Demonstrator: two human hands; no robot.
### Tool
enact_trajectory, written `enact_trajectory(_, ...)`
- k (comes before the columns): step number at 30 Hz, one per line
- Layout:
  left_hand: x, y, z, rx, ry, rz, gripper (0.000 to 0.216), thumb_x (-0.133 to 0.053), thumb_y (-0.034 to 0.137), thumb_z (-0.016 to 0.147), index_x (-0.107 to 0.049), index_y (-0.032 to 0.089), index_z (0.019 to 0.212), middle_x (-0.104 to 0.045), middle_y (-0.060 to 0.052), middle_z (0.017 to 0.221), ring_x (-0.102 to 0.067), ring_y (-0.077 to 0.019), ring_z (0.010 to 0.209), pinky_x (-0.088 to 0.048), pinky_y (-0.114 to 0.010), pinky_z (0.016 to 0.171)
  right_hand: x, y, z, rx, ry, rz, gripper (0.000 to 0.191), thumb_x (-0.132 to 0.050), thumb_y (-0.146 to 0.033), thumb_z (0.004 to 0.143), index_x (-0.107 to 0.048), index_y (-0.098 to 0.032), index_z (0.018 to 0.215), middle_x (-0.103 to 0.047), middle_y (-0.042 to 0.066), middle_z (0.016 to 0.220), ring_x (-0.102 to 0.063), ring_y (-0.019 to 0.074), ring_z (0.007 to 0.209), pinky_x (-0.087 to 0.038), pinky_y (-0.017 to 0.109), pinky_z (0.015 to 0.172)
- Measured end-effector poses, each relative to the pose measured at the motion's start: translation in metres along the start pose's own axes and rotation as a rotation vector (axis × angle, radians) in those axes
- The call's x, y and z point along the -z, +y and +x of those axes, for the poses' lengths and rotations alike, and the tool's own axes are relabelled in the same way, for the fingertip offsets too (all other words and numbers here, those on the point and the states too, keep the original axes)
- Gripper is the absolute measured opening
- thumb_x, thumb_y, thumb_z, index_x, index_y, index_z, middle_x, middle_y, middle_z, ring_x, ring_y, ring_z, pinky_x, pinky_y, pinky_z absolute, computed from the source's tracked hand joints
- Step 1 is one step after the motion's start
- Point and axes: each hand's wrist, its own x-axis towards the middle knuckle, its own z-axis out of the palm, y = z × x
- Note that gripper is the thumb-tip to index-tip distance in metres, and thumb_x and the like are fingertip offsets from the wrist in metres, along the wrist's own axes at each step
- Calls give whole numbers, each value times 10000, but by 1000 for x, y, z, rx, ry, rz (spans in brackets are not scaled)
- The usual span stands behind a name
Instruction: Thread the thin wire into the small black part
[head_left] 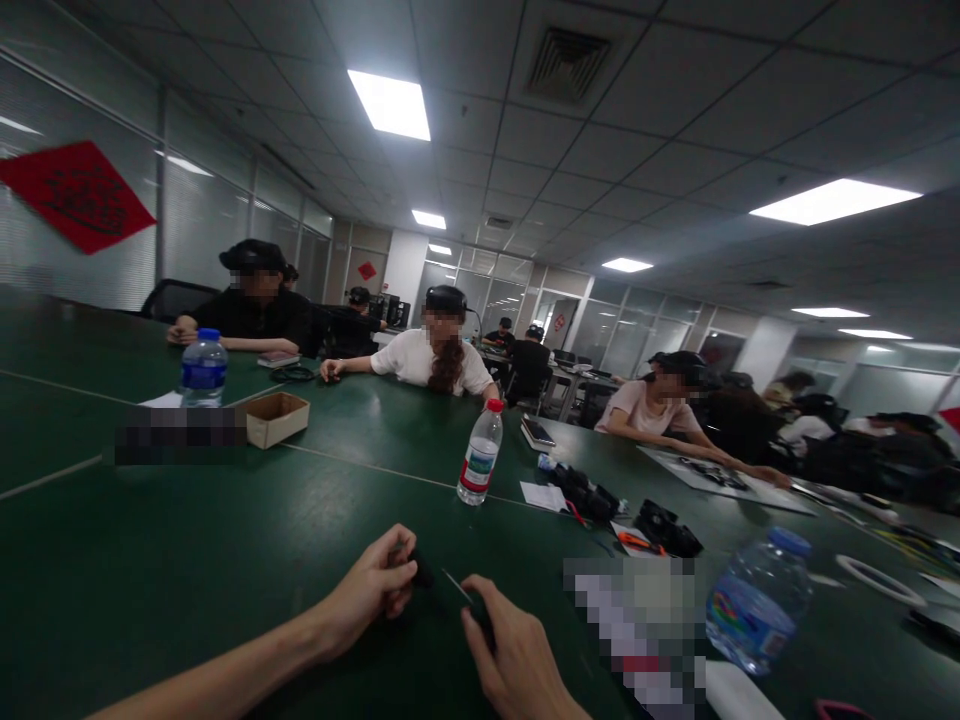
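My left hand (394, 572) is closed around a small black object (423, 569), mostly hidden by the fingers, so its kind does not show. In my right hand (517, 640) is what looks like a small screwdriver (457, 586); its thin metal shaft points up and left toward the black object, with a gap between them. The dark handle is largely covered by my fingers. Both hands are above the near part of the green table (315, 520). Beyond them stands a clear water bottle (480, 456) with a red cap.
To the right stand a blue-capped bottle (761, 600) and black devices (664, 528) beside an orange-handled tool (641, 543). A cardboard box (276, 420) and another blue-capped bottle (203, 370) sit at left. Several people wearing caps sit around the tables.
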Motion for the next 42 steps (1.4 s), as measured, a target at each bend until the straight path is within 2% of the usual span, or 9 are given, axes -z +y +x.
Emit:
enact_trajectory(6, 4, -5, 1, -26, -14, 27, 236, -592, 326, 833, -383, 229, 887, -417, 64, 716, -408, -52, 489, -243, -192, 474, -2, 0, 0, -47, 11, -26, 233, -412, -335, 947, -472, -226, 1145, -645, 12, 843, -619, 146, 662, -417, 232, 570)
enact_trajectory(12, 4, -5, 1, -27, -24, 11, 207, -573, 322, 854, -427, 236, 973, -421, 63, 713, -406, -53, 487, -251, -191, 476, -6, 3, -1, -61, 79, -48, 183, -460, -308, 916, -484, -214, 1071, -606, -22, 712, -593, 141, 588, -401, 237, 551)
enact_trajectory(20, 4, 0, 0, -33, -7, 48, 249, -546, 360, 876, -485, 230, 1079, -468, 34, 766, -415, -59, 510, -281, -202, 484, -4, 3, -2, 58, 37, 4, 237, -408, -277, 949, -487, -219, 1164, -632, 47, 981, -630, 164, 804, -466, 261, 665)
enact_trajectory(27, -2, 8, -3, 1, 33, 86, 367, -508, 391, 894, -486, 201, 1207, -459, 28, 720, -425, -83, 535, -325, -217, 501, -3, 2, -1, 78, 2, -43, 251, -450, -265, 921, -526, -215, 1154, -625, 37, 915, -609, 151, 737, -451, 251, 638)
enact_trajectory(35, 5, 0, -1, -10, 39, 24, 368, -529, 366, 889, -513, 206, 1220, -513, -29, 901, -503, -106, 637, -381, -239, 548, -1, -2, -1, 46, -26, -79, 212, -464, -241, 887, -561, -209, 1072, -604, 9, 816, -571, 126, 642, -414, 229, 593)
enact_trajectory(42, 7, -1, 0, -16, 63, 53, 384, -565, 384, 864, -545, 193, 1197, -525, -44, 942, -535, -129, 709, -401, -248, 602, -5, 1, -1, 28, -21, -119, 218, -483, -247, 874, -578, -222, 1069, -600, 0, 779, -574, 127, 641, -407, 228, 605)
